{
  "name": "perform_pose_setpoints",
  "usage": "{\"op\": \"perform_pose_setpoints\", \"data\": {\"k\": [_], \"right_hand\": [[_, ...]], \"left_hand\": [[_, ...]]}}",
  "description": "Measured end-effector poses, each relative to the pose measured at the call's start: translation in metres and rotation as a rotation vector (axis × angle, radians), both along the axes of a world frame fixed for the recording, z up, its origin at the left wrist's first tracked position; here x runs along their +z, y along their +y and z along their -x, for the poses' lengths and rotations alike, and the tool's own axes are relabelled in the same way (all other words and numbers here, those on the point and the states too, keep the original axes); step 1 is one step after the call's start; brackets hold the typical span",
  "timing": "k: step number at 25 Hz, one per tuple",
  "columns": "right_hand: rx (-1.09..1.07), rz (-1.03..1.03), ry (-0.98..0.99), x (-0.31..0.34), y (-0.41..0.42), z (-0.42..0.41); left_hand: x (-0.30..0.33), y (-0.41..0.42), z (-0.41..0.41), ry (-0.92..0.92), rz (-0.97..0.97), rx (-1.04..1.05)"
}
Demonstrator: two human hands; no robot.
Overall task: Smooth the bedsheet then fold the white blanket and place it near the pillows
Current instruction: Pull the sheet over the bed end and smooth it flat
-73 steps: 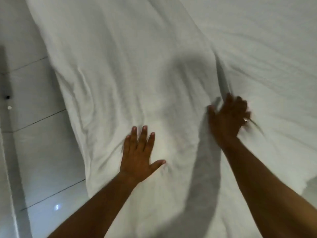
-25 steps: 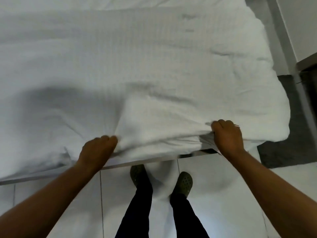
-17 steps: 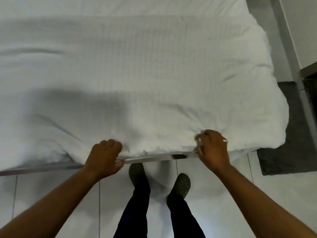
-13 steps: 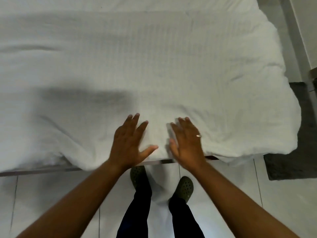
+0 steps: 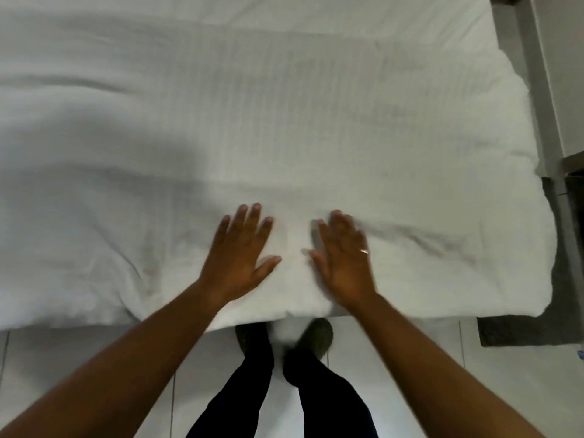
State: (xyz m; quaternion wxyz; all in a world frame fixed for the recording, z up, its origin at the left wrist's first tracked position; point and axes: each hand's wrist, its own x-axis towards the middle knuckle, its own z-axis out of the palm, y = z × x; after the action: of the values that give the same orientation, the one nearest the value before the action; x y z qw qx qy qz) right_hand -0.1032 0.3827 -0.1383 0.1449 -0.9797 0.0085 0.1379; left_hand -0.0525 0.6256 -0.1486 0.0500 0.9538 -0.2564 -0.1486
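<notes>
A white textured blanket [image 5: 316, 128] lies spread over the bed and fills most of the view, its near edge hanging just past the bed's edge. A smoother strip of white bedsheet [image 5: 316, 17] shows at the far top. My left hand [image 5: 240, 248] rests flat on the blanket near the near edge, fingers spread. My right hand [image 5: 344, 257] lies flat beside it, a ring on one finger, slightly blurred. Both palms press on the cloth and hold nothing. No pillows are in view.
White tiled floor [image 5: 79, 358] runs along the bed's near side, where my legs and dark green shoes [image 5: 316, 336] stand. A dark grey mat [image 5: 537, 327] lies at the right corner. A wall and a grey strip [image 5: 537, 74] border the bed's right side.
My hands let go of the blanket's near edge, which they had pulled toward me, and moved together onto its top. They now press flat, a little farther up the cloth.
</notes>
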Motion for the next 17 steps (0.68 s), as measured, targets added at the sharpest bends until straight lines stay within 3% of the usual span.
{"op": "perform_pose_setpoints", "data": {"k": [2, 6, 8, 10, 11, 13, 14, 15, 17], "right_hand": [[0.121, 0.062, -0.060, -0.022, 0.023, -0.017], [-0.245, 0.380, -0.137, -0.044, -0.115, -0.008], [-0.433, 0.324, -0.034, -0.034, -0.152, -0.012], [-0.551, 0.226, -0.051, -0.027, -0.112, -0.044], [-0.430, 0.175, -0.102, -0.025, -0.076, -0.061], [0.018, 0.072, -0.172, -0.035, -0.034, -0.092], [0.146, 0.098, -0.173, -0.039, -0.046, -0.110], [0.125, 0.169, -0.163, -0.042, -0.077, -0.129], [-0.137, 0.299, -0.085, -0.048, -0.162, -0.160]], "left_hand": [[-0.012, 0.004, -0.020, -0.031, -0.041, 0.001], [-0.019, 0.093, -0.038, -0.005, -0.114, 0.453], [-0.010, 0.087, -0.042, 0.033, -0.139, 0.522], [-0.006, 0.031, -0.045, 0.010, -0.034, 0.442], [-0.008, 0.000, -0.049, -0.010, 0.022, 0.302], [-0.015, -0.042, -0.088, -0.061, 0.040, 0.040], [-0.016, -0.043, -0.121, -0.082, -0.010, 0.036], [-0.021, -0.033, -0.153, -0.102, -0.064, 0.120], [-0.027, 0.010, -0.210, -0.093, -0.144, 0.342]]}}
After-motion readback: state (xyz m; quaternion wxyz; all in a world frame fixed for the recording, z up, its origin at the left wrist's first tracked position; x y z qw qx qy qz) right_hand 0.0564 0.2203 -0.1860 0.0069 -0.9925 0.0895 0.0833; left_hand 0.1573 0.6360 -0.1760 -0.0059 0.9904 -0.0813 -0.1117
